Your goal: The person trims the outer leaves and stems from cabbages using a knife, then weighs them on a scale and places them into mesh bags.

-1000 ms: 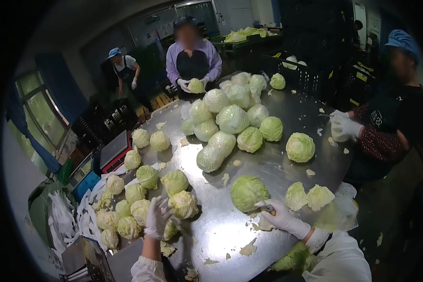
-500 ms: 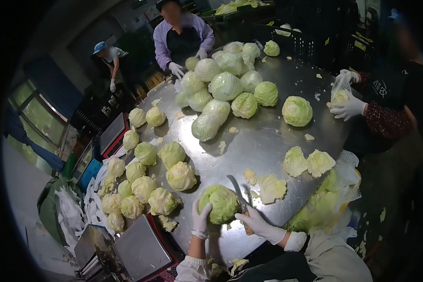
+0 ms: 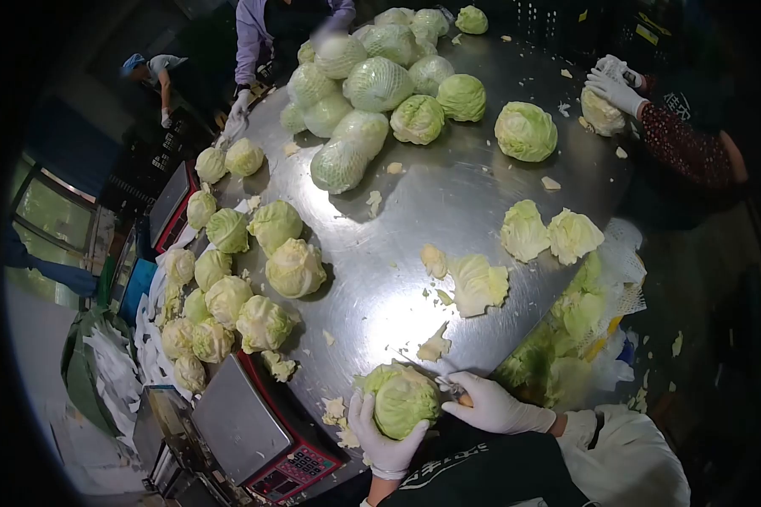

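Note:
A green cabbage (image 3: 406, 401) rests low at the table's near edge. My left hand (image 3: 389, 446), in a white glove, cups it from the near side with the thumb and fingers around it. Just to its right, my right hand (image 3: 497, 407), also gloved, is closed around the wooden handle of a knife (image 3: 464, 399). The knife's blade lies along the cabbage's upper right side and is partly hard to make out. Loose leaf scraps (image 3: 435, 344) lie just beyond the cabbage.
Trimmed cabbages (image 3: 296, 269) cluster at left, beside a scale (image 3: 241, 414). Net-wrapped cabbages (image 3: 378, 84) are heaped at the far side of the metal table (image 3: 372, 262). Cut leaves fill a bag (image 3: 579, 313) at right. A co-worker's gloved hands (image 3: 615, 89) hold another cabbage.
My view has tilted so the table sits higher. The cabbage and my left hand are nearer my body. The knife, upright before, now lies lower against the cabbage; a new scrap lies beyond it.

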